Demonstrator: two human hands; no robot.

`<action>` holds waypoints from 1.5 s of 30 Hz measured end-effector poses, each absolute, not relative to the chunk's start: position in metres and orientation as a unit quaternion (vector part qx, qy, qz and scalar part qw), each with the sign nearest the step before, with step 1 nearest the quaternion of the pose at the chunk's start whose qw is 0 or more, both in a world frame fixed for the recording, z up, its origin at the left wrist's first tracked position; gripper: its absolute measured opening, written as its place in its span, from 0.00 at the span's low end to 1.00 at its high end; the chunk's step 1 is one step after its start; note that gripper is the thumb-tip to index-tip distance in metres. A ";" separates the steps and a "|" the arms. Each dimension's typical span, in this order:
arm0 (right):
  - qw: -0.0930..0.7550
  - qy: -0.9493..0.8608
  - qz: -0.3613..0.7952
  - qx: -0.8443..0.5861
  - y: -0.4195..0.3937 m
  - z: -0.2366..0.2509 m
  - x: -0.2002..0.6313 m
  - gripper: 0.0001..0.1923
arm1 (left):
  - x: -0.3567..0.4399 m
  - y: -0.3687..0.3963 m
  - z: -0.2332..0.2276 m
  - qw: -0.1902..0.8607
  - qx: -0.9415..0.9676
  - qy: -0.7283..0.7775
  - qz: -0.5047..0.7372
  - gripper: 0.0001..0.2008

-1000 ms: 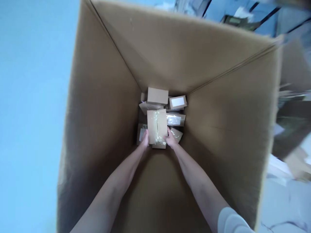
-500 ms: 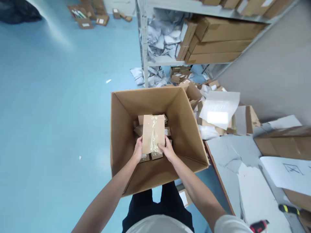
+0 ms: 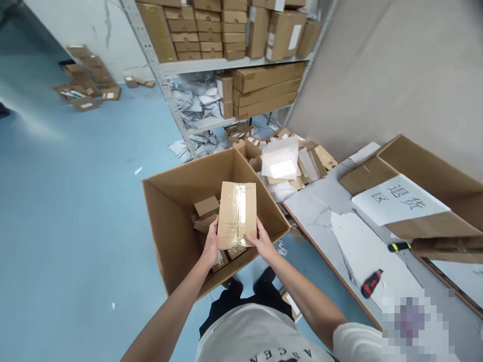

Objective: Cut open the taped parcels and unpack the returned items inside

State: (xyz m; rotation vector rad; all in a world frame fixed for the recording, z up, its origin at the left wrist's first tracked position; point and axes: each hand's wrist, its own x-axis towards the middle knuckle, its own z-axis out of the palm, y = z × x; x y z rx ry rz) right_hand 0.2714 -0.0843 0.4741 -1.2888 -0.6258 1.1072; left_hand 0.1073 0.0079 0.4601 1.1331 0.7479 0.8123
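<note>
A small brown cardboard box (image 3: 230, 216) with shiny clear tape down its middle is held between my two hands. My left hand (image 3: 211, 244) grips its left side near the lower corner. On the opposite side my right hand (image 3: 263, 242) is closed on it, the thumb lying over the top face. Below is a large open carton (image 3: 166, 246), and the held box is above its inside. Several smaller cardboard boxes (image 3: 207, 207) lie at the bottom of this carton, partly hidden by the held box and my hands.
At right stands a table (image 3: 302, 206) with a red-black utility knife (image 3: 372, 284), a yellow-black knife (image 3: 400, 247) and an open carton (image 3: 426, 229) bearing a handwritten sheet. A metal shelf (image 3: 211, 65) full of boxes is ahead. Loose packages (image 3: 279, 161) are heaped beyond the carton.
The held box has come up out of the large carton toward me, still in both hands. The view has tilted up and turned right, bringing more shelf and table into sight.
</note>
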 end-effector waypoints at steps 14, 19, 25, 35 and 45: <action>0.726 -0.148 0.373 -0.559 -0.290 0.502 0.417 0.47 | 0.297 -0.139 0.494 0.719 0.617 0.240 0.213 0.47; 0.748 -0.068 0.321 -0.577 -0.353 0.483 0.456 0.45 | 0.363 -0.190 0.484 0.726 0.642 0.209 0.132 0.47; 0.790 0.005 0.232 -0.568 -0.401 0.462 0.485 0.44 | 0.432 -0.222 0.475 0.730 0.671 0.125 0.049 0.48; 0.807 0.069 0.115 -0.575 -0.428 0.437 0.529 0.42 | 0.521 -0.240 0.451 0.730 0.682 0.015 -0.042 0.44; 0.798 0.141 0.087 -0.579 -0.425 0.426 0.572 0.38 | 0.587 -0.232 0.426 0.741 0.659 -0.045 -0.118 0.47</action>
